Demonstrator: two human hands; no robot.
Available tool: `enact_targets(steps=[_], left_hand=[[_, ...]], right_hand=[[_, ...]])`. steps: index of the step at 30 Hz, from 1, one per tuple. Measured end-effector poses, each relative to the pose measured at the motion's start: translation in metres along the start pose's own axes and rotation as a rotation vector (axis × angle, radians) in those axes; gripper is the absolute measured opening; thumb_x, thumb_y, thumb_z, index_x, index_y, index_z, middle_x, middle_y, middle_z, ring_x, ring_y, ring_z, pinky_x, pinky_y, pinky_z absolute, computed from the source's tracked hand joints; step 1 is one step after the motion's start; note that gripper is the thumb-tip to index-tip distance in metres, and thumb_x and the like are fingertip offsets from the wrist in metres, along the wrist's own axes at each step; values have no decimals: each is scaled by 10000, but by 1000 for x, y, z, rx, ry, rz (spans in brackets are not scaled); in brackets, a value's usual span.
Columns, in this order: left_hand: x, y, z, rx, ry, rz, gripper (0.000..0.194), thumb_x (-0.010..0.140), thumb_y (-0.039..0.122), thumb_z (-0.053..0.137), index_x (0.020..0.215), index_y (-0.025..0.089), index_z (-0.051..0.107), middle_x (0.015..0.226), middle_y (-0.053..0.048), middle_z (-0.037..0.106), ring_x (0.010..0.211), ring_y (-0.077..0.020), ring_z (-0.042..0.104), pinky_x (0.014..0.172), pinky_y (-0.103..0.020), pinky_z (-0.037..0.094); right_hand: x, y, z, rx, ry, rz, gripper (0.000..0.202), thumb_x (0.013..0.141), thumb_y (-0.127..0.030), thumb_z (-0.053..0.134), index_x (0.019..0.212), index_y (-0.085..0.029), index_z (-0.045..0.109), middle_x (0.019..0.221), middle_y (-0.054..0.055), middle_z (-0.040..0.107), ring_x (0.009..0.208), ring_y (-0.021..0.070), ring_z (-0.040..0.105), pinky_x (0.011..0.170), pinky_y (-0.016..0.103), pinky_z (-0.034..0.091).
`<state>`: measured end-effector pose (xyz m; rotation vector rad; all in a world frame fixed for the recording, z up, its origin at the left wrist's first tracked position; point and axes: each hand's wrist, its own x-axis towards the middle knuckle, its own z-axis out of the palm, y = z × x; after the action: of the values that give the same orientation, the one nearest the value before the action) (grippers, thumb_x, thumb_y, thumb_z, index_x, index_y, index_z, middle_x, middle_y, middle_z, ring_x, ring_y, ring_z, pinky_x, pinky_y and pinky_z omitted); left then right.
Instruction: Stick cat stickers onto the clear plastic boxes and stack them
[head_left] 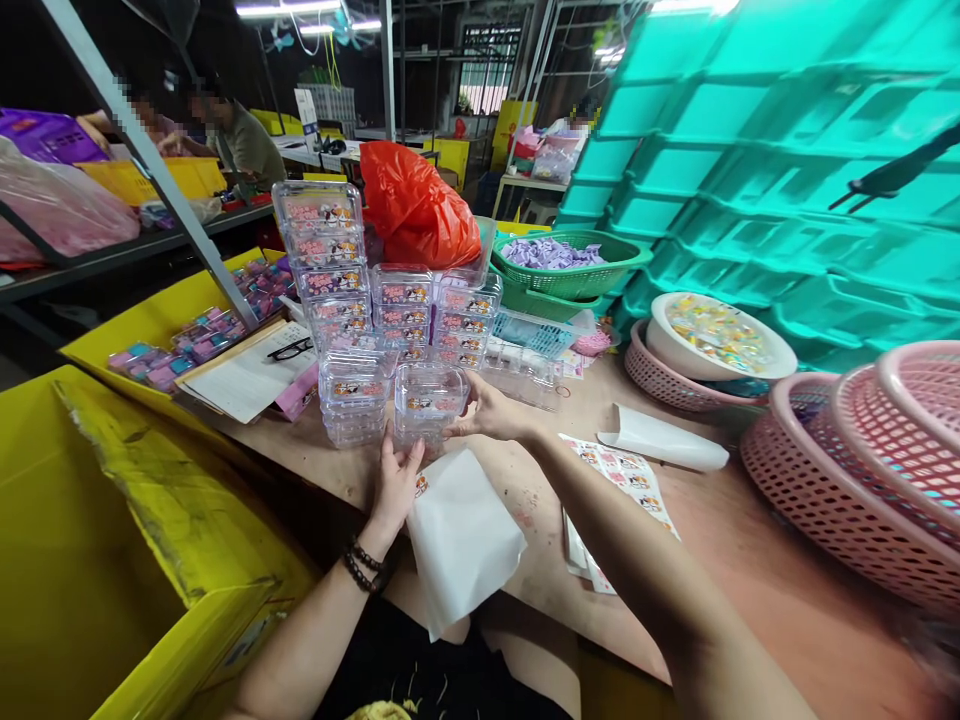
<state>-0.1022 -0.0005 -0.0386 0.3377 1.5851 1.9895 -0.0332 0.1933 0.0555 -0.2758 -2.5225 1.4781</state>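
A clear plastic box [430, 385] with a cartoon sticker on its front stands on the table in front of me. My right hand [487, 412] grips its right side, fingers bent around the edge. At the lower left front corner, my left hand [397, 480] holds the same box between thumb and fingers. A white sticker backing sheet [469, 535] with one small printed sticker near its corner hangs over the table edge, right beside my left hand. Stacked clear boxes [356, 395] with similar stickers stand close on the left, and taller stacks [326, 255] rise behind.
Sticker sheets [637, 485] and a curled white sheet [664, 438] lie right. Pink baskets [847, 470], a white bowl [776, 355] of small packets and a green basket [634, 255] stand beyond. Glasses [291, 349] rest on papers at left. Yellow bins [112, 540] flank the table.
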Motion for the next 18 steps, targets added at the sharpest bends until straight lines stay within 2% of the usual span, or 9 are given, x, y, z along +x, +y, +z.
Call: enact_targets(steps=[3, 5, 7, 11, 14, 18], left_hand=[[-5, 5, -1, 63, -5, 43, 866, 836, 542, 712, 1512, 175, 313, 962, -107, 778, 958, -227, 735, 881, -364, 557], [-9, 11, -1, 132, 12, 114, 853, 856, 544, 687, 1520, 160, 315, 946, -105, 778, 938, -223, 734, 892, -359, 547], [-13, 17, 2, 182, 21, 190, 833, 877, 543, 659, 1527, 152, 315, 939, -102, 776, 924, -221, 734, 896, -355, 544], [-14, 27, 8, 215, 10, 279, 806, 909, 557, 605, 1530, 135, 313, 880, -95, 773, 853, -224, 744, 831, -349, 566], [-10, 29, 11, 238, 34, 305, 791, 909, 573, 593, 1512, 124, 345, 846, -93, 773, 823, -228, 746, 808, -353, 572], [-4, 26, 10, 272, 76, 306, 774, 901, 582, 594, 1475, 100, 398, 792, -89, 770, 744, -222, 739, 731, -330, 566]], right_hand=[[2, -5, 1, 41, 48, -24, 1135, 588, -508, 888, 1517, -235, 296, 1509, 171, 392, 863, 170, 599, 772, 352, 552], [2, -10, 1, 27, 79, -102, 1096, 611, -523, 872, 1516, -242, 321, 1551, 166, 354, 1008, 221, 601, 834, 364, 541], [1, -14, 0, -13, 113, -176, 985, 641, -525, 851, 1474, -242, 407, 1483, 141, 452, 1099, 255, 577, 869, 369, 525], [1, -20, -2, -95, 155, -179, 823, 677, -526, 824, 1384, -226, 530, 1238, 101, 619, 858, 198, 602, 780, 356, 522], [3, -22, -4, -76, 166, -168, 810, 659, -529, 833, 1349, -207, 559, 1226, 98, 641, 780, 174, 592, 759, 348, 519], [7, -21, -5, -4, 148, -177, 809, 616, -517, 861, 1297, -183, 580, 1229, 115, 649, 901, 213, 625, 800, 351, 523]])
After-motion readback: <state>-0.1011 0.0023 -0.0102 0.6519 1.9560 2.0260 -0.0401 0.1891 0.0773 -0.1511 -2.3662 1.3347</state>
